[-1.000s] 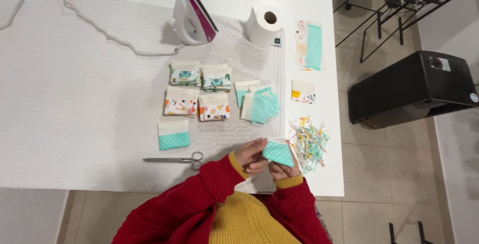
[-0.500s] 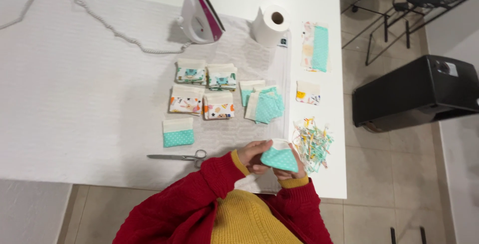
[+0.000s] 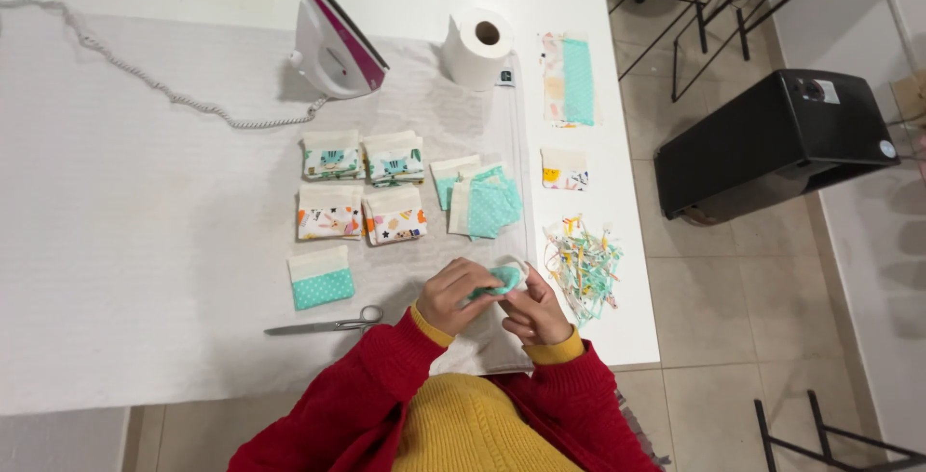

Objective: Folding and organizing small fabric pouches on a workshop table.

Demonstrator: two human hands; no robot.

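— So, what do the hands hold, close to the body?

— Both hold one small teal fabric piece [image 3: 503, 277] above the near edge of the white table [image 3: 125, 269]. The left hand [image 3: 455, 296] is closed on its left side, and the right hand [image 3: 533, 310] pinches its right side with the fingertips.

— And beside them?

— Scissors [image 3: 328, 323] lie just left of the left hand. A heap of coloured scraps [image 3: 582, 266] lies just right of the right hand. A teal dotted pouch [image 3: 321, 278] is a little farther left.

— What is behind?

— Four printed pouches [image 3: 362, 186] in two rows, and near them a pile of teal squares [image 3: 479, 198]. Farther, an iron [image 3: 336, 43] stands upright, its cord [image 3: 145, 81] going left, with a paper roll [image 3: 476, 46] to the right of it. On the floor stands a black box [image 3: 772, 144].
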